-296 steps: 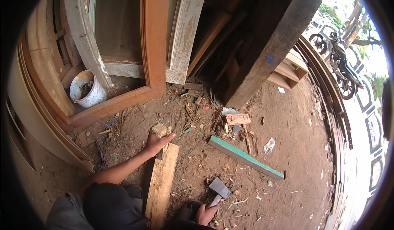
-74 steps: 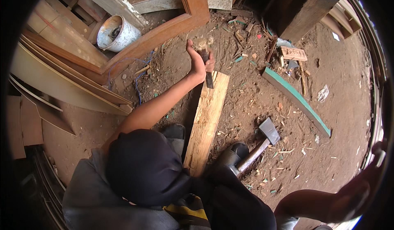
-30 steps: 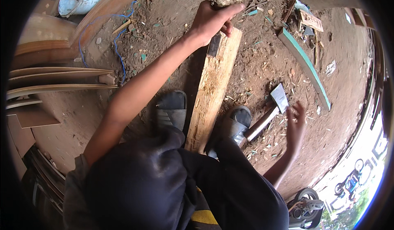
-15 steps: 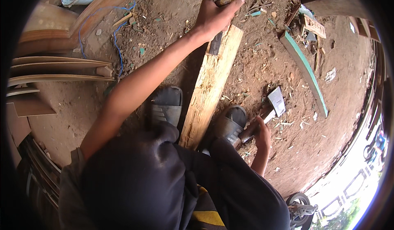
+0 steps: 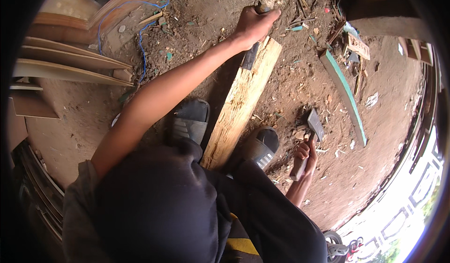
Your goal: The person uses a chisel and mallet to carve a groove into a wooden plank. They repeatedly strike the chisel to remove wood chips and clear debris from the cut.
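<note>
A thick, pale, rough-hewn wooden beam lies lengthwise between my feet. Over its far end my left hand is closed around a chisel-like tool, whose dark flat blade rests on the wood. A frayed, pale end shows just beyond that fist; whether it belongs to the tool I cannot tell. Off to the right of the beam, beside my right foot, my right hand grips the short handle of a hatchet. The hatchet's grey head points away from me, low over the dirt.
Dark sandals flank the beam. A green-edged wooden strip lies on the dirt at right, near wood scraps. Curved boards are stacked at left, with a blue cord beside them. A wheel stands at lower right.
My right hand has shifted its hold on the hatchet and turned it, so the handle stands more lengthwise to me. The left hand stays over the beam's far end. The view has shifted slightly.
</note>
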The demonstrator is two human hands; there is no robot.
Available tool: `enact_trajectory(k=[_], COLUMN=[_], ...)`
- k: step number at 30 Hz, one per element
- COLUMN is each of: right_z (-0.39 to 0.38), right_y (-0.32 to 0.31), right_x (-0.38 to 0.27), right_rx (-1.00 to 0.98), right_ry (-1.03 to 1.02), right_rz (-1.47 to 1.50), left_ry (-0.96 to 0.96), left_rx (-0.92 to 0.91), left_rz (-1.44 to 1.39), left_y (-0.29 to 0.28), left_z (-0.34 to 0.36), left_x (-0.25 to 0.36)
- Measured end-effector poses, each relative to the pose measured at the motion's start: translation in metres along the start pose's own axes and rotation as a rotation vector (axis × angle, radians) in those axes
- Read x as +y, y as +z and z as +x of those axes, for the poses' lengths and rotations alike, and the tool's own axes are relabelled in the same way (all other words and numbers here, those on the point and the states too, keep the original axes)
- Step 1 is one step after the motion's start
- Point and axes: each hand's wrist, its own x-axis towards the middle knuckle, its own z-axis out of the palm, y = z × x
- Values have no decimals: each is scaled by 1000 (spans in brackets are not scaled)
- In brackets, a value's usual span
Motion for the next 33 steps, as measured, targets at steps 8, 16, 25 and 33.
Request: enact_trajectory(k=[8,16,25,33], right_z=[-35,-14,-3,-8], right_y=[197,389,435,446], right_x=[-18,7,46,33], right_rx=[264,-219,-160,-112], right_ry=[-174,-280,-422,-271], right_rz=[-1596,-1603,-1744,-1990], left_ry=[130,258,217,189], left_rx=[21,-38,-70,-40], left_rz=[160,160,221,159], left_y=[-1,7,9,8], left_z=[4,-7,-12,-9], left_x=[-5,5,7,4])
